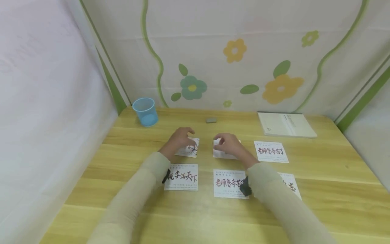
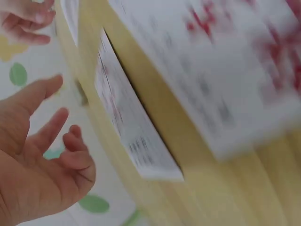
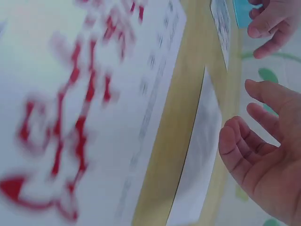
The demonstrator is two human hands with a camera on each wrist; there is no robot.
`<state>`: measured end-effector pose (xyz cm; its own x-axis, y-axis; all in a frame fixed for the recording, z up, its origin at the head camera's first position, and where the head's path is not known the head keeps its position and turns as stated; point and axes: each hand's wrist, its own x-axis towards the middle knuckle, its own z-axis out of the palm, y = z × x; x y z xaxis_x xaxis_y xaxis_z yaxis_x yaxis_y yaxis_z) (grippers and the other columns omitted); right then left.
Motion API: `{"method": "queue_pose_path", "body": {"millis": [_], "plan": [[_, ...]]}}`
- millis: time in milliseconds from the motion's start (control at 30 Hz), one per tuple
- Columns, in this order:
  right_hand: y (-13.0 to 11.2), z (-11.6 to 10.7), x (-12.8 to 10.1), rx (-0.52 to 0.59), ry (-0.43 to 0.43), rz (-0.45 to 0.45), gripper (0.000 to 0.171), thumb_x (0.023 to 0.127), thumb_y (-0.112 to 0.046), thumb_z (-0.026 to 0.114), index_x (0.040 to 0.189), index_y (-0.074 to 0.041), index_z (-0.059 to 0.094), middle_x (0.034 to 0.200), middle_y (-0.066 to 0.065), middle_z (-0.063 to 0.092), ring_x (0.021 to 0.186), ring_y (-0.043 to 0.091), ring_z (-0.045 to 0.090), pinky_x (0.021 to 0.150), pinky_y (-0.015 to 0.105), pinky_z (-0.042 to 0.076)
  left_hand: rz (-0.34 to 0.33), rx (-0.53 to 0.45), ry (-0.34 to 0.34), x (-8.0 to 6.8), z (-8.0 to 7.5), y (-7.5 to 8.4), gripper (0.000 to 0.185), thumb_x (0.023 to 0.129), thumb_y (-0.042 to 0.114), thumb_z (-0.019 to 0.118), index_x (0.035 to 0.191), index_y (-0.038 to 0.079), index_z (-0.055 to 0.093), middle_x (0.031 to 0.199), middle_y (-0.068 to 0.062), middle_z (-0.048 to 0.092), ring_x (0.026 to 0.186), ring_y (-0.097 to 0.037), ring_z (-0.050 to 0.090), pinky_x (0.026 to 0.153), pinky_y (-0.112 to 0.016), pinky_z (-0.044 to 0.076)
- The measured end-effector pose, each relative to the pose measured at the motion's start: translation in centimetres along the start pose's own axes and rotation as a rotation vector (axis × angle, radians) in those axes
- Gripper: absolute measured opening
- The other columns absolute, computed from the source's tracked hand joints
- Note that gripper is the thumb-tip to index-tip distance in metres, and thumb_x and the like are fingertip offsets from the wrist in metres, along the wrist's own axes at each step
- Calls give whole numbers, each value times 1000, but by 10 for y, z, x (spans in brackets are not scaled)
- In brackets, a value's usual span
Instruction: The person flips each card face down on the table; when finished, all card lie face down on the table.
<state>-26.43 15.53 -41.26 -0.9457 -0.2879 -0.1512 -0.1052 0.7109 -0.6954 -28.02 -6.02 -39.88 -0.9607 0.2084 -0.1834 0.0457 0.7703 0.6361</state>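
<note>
The left hand hovers over a card with a dark ink drawing near the middle of the wooden table, its fingers loosely curled and, in the left wrist view, spread apart and holding nothing; the right hand lies just beside it over a second white card, fingers bent in the same relaxed way; whether either hand touches its card is hard to tell, as both wrist views are blurred. Four more lettered cards lie toward the near edge and the right side; a blue cup stands at the far left corner; a pale book lies at the far right corner.
</note>
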Motion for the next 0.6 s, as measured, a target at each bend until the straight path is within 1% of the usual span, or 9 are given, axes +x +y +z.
{"method": "queue_pose_path", "body": {"millis": [67, 100, 167, 233, 300, 367, 467, 567, 600], "plan": [[-11, 10, 7, -39, -19, -11, 46, 73, -20, 67, 115, -8, 51, 84, 7, 55, 67, 21, 55, 55, 28, 47, -38, 65, -55, -1, -13, -10, 57, 68, 21, 71, 119, 16, 47, 127, -16, 35, 102, -28, 44, 85, -42, 37], [-15, 14, 11, -56, -28, -17, 49, 72, -21, 68, 115, -7, 51, 87, 7, 56, 71, 21, 55, 58, 29, 47, -63, 83, -92, -2, -18, -15, 61, 68, 20, 72, 122, 17, 44, 132, -18, 26, 107, -31, 41, 87, -45, 34], [-25, 24, 20, -90, -36, -18, 54, 70, -24, 71, 116, -8, 50, 92, 7, 57, 81, 21, 54, 69, 32, 46, -100, 136, -156, -5, -29, -23, 69, 67, 19, 72, 127, 18, 38, 135, -21, 13, 110, -36, 37, 87, -48, 33], [-28, 34, 27, -118, -42, -11, 60, 66, -28, 73, 117, -8, 48, 99, 7, 56, 90, 21, 51, 79, 35, 42, -110, 193, -204, -6, -35, -28, 77, 65, 18, 74, 130, 18, 32, 134, -23, 9, 111, -39, 34, 86, -51, 33], [-30, 41, 32, -137, -49, 4, 69, 62, -32, 75, 119, -7, 45, 101, 7, 55, 92, 20, 50, 84, 36, 39, -122, 243, -250, -7, -36, -31, 85, 63, 22, 75, 133, 21, 27, 135, -22, 4, 114, -42, 29, 85, -55, 31], [-31, 47, 35, -166, -52, 17, 75, 59, -36, 76, 119, -7, 43, 100, 6, 54, 88, 19, 50, 84, 35, 39, -135, 286, -279, -7, -36, -32, 90, 61, 27, 76, 134, 25, 23, 137, -22, 2, 116, -44, 24, 84, -58, 28], [-36, 49, 36, -223, -64, 33, 79, 55, -39, 78, 117, -6, 41, 92, 5, 53, 79, 17, 50, 77, 32, 41, -166, 321, -305, -7, -35, -31, 93, 59, 33, 76, 134, 32, 22, 140, -18, -2, 118, -46, 19, 83, -62, 25], [-41, 47, 34, -275, -87, 54, 78, 54, -41, 78, 115, -7, 41, 88, 4, 52, 75, 17, 49, 72, 31, 41, -171, 325, -306, -4, -33, -29, 91, 57, 34, 76, 132, 33, 25, 140, -17, 4, 117, -45, 22, 83, -61, 27], [-42, 46, 34, -285, -95, 62, 78, 54, -41, 78, 115, -8, 40, 88, 4, 52, 76, 18, 49, 72, 31, 41, -167, 327, -306, -4, -33, -28, 90, 57, 34, 76, 132, 33, 26, 139, -17, 6, 116, -44, 23, 82, -60, 28]]}}
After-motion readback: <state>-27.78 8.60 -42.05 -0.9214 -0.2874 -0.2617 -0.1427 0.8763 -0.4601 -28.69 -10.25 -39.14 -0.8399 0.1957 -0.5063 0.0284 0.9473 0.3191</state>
